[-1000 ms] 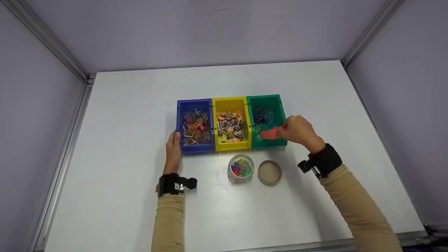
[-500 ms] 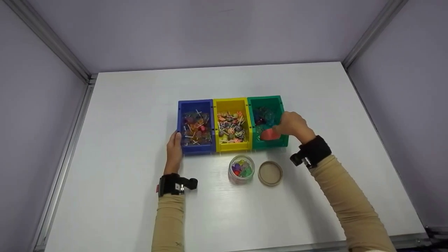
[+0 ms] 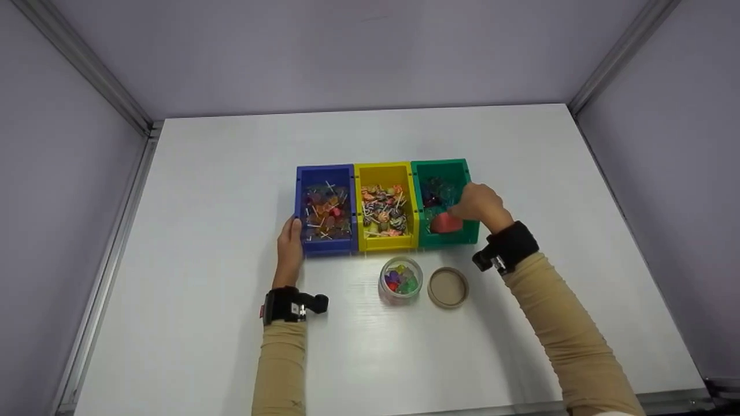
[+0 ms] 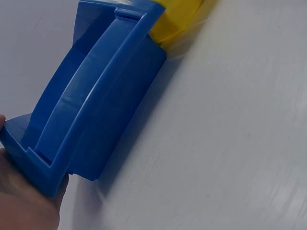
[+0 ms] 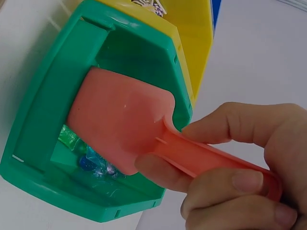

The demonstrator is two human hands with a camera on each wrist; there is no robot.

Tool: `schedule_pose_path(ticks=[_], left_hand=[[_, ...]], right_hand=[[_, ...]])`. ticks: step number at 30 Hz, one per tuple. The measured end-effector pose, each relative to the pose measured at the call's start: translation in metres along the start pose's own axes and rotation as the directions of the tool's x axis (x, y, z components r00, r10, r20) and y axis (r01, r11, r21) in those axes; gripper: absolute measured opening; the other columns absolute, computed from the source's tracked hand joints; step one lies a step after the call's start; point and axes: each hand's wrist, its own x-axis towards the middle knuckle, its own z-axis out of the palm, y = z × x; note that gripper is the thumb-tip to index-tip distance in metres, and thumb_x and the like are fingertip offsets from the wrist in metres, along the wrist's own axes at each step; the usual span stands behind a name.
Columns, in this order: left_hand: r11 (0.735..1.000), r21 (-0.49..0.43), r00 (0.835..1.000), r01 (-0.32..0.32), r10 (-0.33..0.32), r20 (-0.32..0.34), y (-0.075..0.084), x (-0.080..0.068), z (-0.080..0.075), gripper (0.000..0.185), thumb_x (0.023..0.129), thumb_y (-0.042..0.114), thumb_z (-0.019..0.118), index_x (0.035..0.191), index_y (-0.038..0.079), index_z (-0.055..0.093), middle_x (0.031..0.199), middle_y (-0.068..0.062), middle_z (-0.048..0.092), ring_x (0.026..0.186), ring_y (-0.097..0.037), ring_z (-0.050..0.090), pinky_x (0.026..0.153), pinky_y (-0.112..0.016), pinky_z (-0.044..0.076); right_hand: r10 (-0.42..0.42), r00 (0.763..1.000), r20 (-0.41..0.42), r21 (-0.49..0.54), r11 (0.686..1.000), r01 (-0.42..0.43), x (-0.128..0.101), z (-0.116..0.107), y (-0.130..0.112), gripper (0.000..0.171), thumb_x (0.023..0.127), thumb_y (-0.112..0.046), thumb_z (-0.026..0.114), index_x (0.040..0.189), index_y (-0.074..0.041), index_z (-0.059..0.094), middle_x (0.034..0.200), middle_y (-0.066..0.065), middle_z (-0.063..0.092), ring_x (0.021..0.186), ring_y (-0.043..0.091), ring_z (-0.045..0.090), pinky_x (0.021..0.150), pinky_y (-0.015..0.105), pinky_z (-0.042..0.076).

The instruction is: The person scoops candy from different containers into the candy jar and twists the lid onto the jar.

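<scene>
Three bins stand side by side: a blue bin [image 3: 324, 247] and a yellow bin [image 3: 384, 173] full of lollipops, and a green bin [image 3: 442, 166] with wrapped candies. My right hand [image 3: 478, 205] grips a pink scoop [image 3: 446, 222] by its handle, the scoop's bowl [image 5: 117, 120] lowered inside the green bin [image 5: 38, 115] over the candies [image 5: 93, 160]. My left hand [image 3: 288, 245] rests with straight fingers against the blue bin's left front corner [image 4: 33, 163].
A clear jar [image 3: 400, 279] with coloured candies stands open just in front of the yellow bin, its tan lid [image 3: 447, 287] lying flat to the right. The white table [image 3: 202, 185] is walled at the back and both sides.
My right hand has moved forward and left, carrying the scoop from the green bin's front edge down into the bin. The left hand has stayed put.
</scene>
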Motion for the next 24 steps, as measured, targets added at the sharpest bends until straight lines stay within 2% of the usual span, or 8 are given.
schedule_pose_path(ticks=[4, 8, 12, 20, 24], left_hand=[[1.000, 0.006, 1.000, -0.007, 0.007, -0.011, 0.000, -0.001, 0.001, 0.055, 0.106, 0.030, 0.034, 0.150, -0.002, 0.029, 0.157, -0.022, 0.030, 0.149, -0.035, 0.024, 0.126, -0.044, 0.020], [1.000, 0.003, 1.000, -0.008, 0.008, -0.013, 0.001, -0.001, 0.000, 0.054, 0.106, 0.030, 0.033, 0.150, -0.001, 0.029, 0.157, -0.022, 0.030, 0.149, -0.034, 0.024, 0.126, -0.044, 0.020], [1.000, 0.002, 1.000, -0.016, 0.016, -0.014, 0.001, -0.002, 0.000, 0.054, 0.106, 0.030, 0.033, 0.150, -0.001, 0.029, 0.156, -0.022, 0.031, 0.149, -0.034, 0.025, 0.126, -0.044, 0.020], [1.000, -0.003, 1.000, -0.014, 0.014, -0.008, -0.001, 0.000, 0.000, 0.055, 0.106, 0.031, 0.033, 0.150, -0.002, 0.027, 0.157, -0.022, 0.030, 0.149, -0.035, 0.024, 0.127, -0.044, 0.019], [1.000, -0.007, 1.000, 0.005, -0.005, 0.005, -0.001, 0.000, 0.000, 0.056, 0.106, 0.033, 0.031, 0.151, 0.000, 0.025, 0.159, -0.020, 0.027, 0.150, -0.033, 0.021, 0.127, -0.044, 0.018]], right_hand=[[0.012, 1.000, 0.005, 0.000, 1.000, -0.012, 0.001, 0.002, -0.002, 0.031, 0.087, -0.032, 0.062, 0.072, -0.008, 0.051, 0.070, 0.003, 0.043, 0.067, 0.018, 0.043, 0.052, 0.027, 0.035], [0.024, 1.000, -0.012, -0.009, 1.000, -0.024, 0.000, 0.006, -0.005, 0.034, 0.087, -0.033, 0.064, 0.091, 0.001, 0.063, 0.081, 0.008, 0.051, 0.072, 0.021, 0.047, 0.054, 0.028, 0.039], [0.036, 0.999, -0.023, -0.021, 0.999, -0.036, 0.000, 0.010, -0.009, 0.040, 0.087, -0.033, 0.065, 0.102, 0.004, 0.064, 0.087, 0.011, 0.055, 0.075, 0.022, 0.048, 0.056, 0.029, 0.041], [0.013, 0.994, -0.109, -0.052, 0.998, -0.019, -0.007, 0.020, -0.017, 0.052, 0.085, -0.037, 0.066, 0.111, 0.008, 0.061, 0.103, 0.025, 0.066, 0.078, 0.024, 0.055, 0.068, 0.043, 0.057], [-0.017, 0.986, -0.163, -0.053, 0.999, 0.009, -0.010, 0.027, -0.016, 0.052, 0.084, -0.039, 0.068, 0.105, 0.008, 0.063, 0.096, 0.025, 0.067, 0.074, 0.024, 0.056, 0.060, 0.040, 0.055]])
